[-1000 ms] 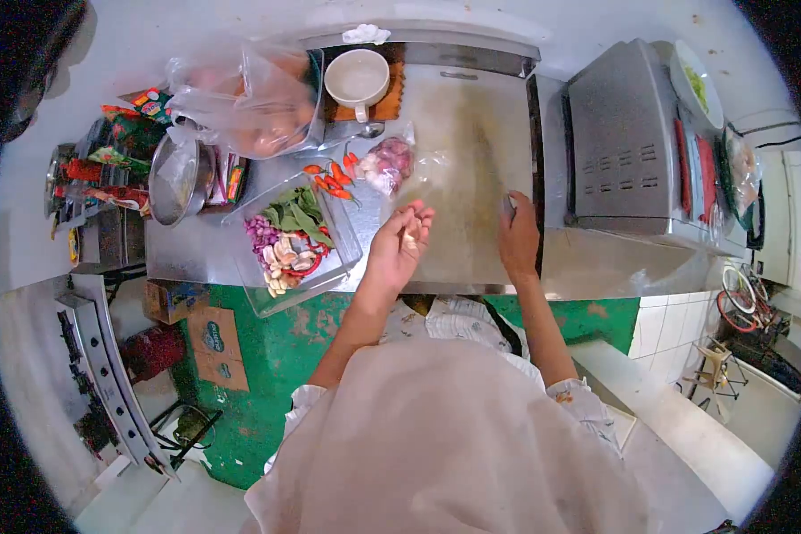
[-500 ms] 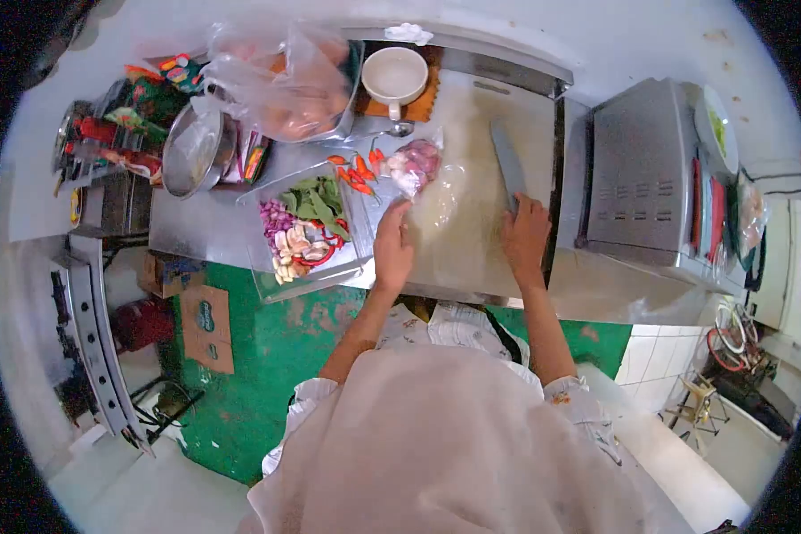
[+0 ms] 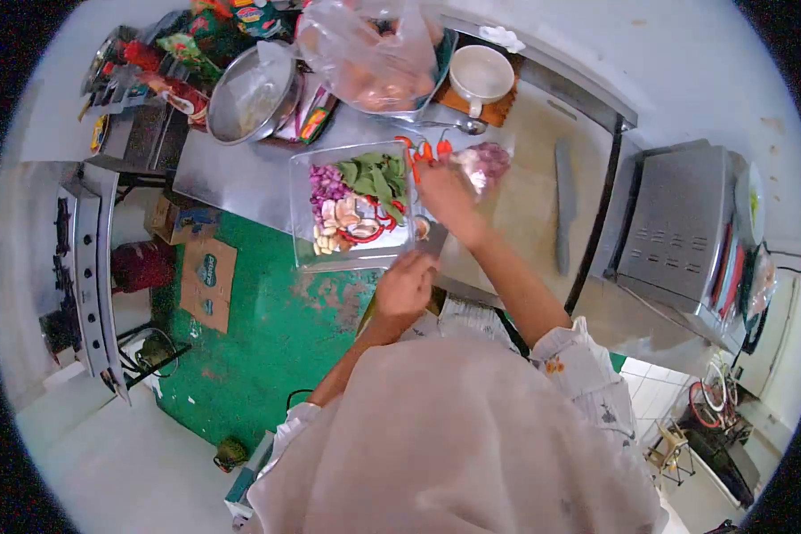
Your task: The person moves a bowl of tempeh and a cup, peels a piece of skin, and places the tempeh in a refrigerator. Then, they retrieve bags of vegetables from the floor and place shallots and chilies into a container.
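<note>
My right hand [image 3: 447,194] reaches over the metal counter, its blurred fingertips right at several orange-red chillies [image 3: 443,145]. Low at the counter's front edge, my left hand [image 3: 406,289] has its fingers curled in; what they may hold is hidden. Left of both hands sits a clear rectangular tray [image 3: 299,209] with green leaves [image 3: 376,181], purple shallots [image 3: 328,183], garlic cloves [image 3: 331,233] and sliced red chilli [image 3: 365,237]. A clear bag of reddish and white pieces [image 3: 487,166] lies just right of my right hand. The knife [image 3: 564,214] rests on the cutting board [image 3: 521,240], untouched.
At the back stand a white cup [image 3: 481,73], a large plastic bag of brownish-pink contents [image 3: 374,67] and a metal bowl [image 3: 254,93]. A spoon [image 3: 467,126] lies below the cup. A grey metal appliance [image 3: 676,218] stands at the right, a stove [image 3: 89,267] at the left.
My right hand has let go of the knife and moved left to the chillies. My left hand has drawn back toward the front edge. The view has shifted, too.
</note>
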Demonstrator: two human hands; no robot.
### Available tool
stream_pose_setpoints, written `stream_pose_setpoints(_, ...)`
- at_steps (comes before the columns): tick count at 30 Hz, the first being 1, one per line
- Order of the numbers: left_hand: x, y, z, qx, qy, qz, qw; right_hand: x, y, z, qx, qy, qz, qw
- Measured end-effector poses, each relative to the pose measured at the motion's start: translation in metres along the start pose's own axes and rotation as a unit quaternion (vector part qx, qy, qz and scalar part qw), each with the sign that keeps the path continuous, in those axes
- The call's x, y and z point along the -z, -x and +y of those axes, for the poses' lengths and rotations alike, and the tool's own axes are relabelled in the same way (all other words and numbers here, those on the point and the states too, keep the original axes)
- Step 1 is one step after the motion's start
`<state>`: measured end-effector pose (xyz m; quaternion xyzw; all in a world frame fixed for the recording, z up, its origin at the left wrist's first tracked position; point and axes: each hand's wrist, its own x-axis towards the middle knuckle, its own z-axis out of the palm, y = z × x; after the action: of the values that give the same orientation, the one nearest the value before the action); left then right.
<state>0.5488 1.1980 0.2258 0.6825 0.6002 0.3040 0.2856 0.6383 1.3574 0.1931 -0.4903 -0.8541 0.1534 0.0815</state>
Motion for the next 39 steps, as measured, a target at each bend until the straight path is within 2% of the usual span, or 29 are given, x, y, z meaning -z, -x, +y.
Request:
stream_pose_setpoints(1, 0.01, 0.003, -0.005, 0.001, 0.017, 0.045, 0.999, -0.014, -0.002, 0.001, -0.008, 0.003, 0.0, 1.0)
stream_pose_setpoints(2, 0.019, 0.004, -0.009, 0.004, 0.017, 0.048, 0.999, -0.027, -0.004, 0.004, -0.015, 0.007, 0.0, 1.0)
stream_pose_setpoints(3, 0.028, 0.005, -0.013, 0.038, 0.016, 0.065, 0.997, -0.025, -0.001, 0.0, -0.013, 0.015, 0.069, 0.997)
stream_pose_setpoints(4, 0.035, 0.005, -0.018, 0.071, 0.016, 0.082, 0.994, -0.022, 0.0, -0.002, -0.01, 0.016, 0.068, 0.998)
stream_pose_setpoints(6, 0.038, 0.007, -0.033, 0.059, 0.004, 0.097, 0.994, -0.016, 0.003, -0.002, -0.086, -0.032, 0.007, 0.996)
stream_pose_setpoints(7, 0.04, 0.007, -0.036, 0.066, 0.0, 0.097, 0.993, -0.027, 0.003, 0.005, -0.062, -0.007, 0.097, 0.993)
stream_pose_setpoints(8, 0.042, 0.005, -0.038, 0.071, -0.004, 0.098, 0.993, -0.029, 0.006, 0.012, -0.063, -0.005, 0.098, 0.993)
stream_pose_setpoints(10, 0.048, -0.006, -0.034, 0.046, 0.0, 0.128, 0.991, -0.015, 0.016, 0.012, -0.02, -0.027, 0.237, 0.971)
stream_pose_setpoints(12, 0.055, -0.021, -0.025, 0.021, 0.003, 0.157, 0.987, 0.02, 0.035, 0.003, -0.026, -0.043, 0.232, 0.971)
stream_pose_setpoints(14, 0.06, -0.036, -0.012, 0.082, 0.114, 0.164, 0.976, 0.054, 0.053, -0.016, -0.035, -0.059, 0.228, 0.971)
stream_pose_setpoints(16, 0.063, -0.052, -0.001, 0.097, 0.153, 0.133, 0.974, 0.074, 0.069, -0.033, -0.044, -0.194, 0.112, 0.974)
stream_pose_setpoints(18, 0.064, -0.058, 0.002, 0.109, 0.193, 0.103, 0.97, 0.079, 0.074, -0.042, -0.034, -0.229, 0.119, 0.966)
stream_pose_setpoints(20, 0.067, -0.059, 0.001, 0.185, 0.327, -0.008, 0.927, 0.079, 0.075, -0.047, -0.022, -0.267, 0.126, 0.955)
stream_pose_setpoints(22, 0.069, -0.056, 0.001, 0.179, 0.336, 0.007, 0.925, 0.078, 0.075, -0.05, -0.096, -0.36, 0.117, 0.921)
stream_pose_setpoints(27, 0.074, -0.052, -0.009, 0.164, 0.369, 0.017, 0.915, 0.074, 0.075, -0.055, -0.101, -0.357, 0.096, 0.923)
stream_pose_setpoints(29, 0.077, -0.051, -0.017, 0.196, 0.419, -0.01, 0.887, 0.074, 0.074, -0.057, -0.097, -0.379, 0.084, 0.916)
stream_pose_setpoints(31, 0.082, -0.048, -0.023, 0.201, 0.448, -0.032, 0.871, 0.082, 0.072, -0.061, -0.162, -0.456, -0.017, 0.875)
stream_pose_setpoints(32, 0.084, -0.047, -0.025, 0.206, 0.477, -0.053, 0.853, 0.077, 0.072, -0.058, -0.163, -0.456, -0.017, 0.875)
stream_pose_setpoints(34, 0.086, -0.045, -0.03, 0.223, 0.493, -0.065, 0.839, 0.062, 0.07, -0.053, -0.149, -0.575, -0.04, 0.804)
stream_pose_setpoints(35, 0.086, -0.044, -0.032, 0.239, 0.508, -0.077, 0.824, 0.057, 0.071, -0.052, -0.149, -0.575, -0.04, 0.804)
stream_pose_setpoints(36, 0.085, -0.043, -0.036, 0.239, 0.508, -0.078, 0.824, 0.055, 0.07, -0.052, -0.163, -0.639, -0.068, 0.749)
stream_pose_setpoints(37, 0.083, -0.042, -0.041, 0.247, 0.544, -0.083, 0.797, 0.053, 0.07, -0.052, -0.175, -0.697, -0.095, 0.688)
stream_pose_setpoints(38, 0.081, -0.04, -0.046, 0.256, 0.579, -0.089, 0.769, 0.05, 0.071, -0.051, -0.176, -0.697, -0.094, 0.689)
stream_pose_setpoints(39, 0.079, -0.039, -0.051, 0.256, 0.579, -0.09, 0.769, 0.047, 0.071, -0.049, -0.204, -0.733, -0.093, 0.643)
